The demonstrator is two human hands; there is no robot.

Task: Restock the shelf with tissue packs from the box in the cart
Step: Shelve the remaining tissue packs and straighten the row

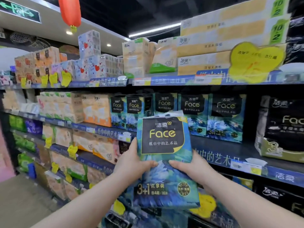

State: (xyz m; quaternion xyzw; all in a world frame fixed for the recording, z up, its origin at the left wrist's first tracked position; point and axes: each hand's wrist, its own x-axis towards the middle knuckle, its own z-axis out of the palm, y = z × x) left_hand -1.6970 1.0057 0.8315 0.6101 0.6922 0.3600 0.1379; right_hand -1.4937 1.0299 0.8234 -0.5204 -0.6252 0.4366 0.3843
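Up close, both hands are gripping a blue Face tissue pack (164, 155); the left hand (134, 163) and right hand (190, 167) are clamping its sides. It is hovering upright just before the shelf (230, 150), below matching Face packs (225, 116).

"Face" and "3+1" are printed on the held tissue pack (166, 155). "Face" is repeated on the shelved packs (225, 117) behind it. "10-2" is read on the top cartons (230, 27).
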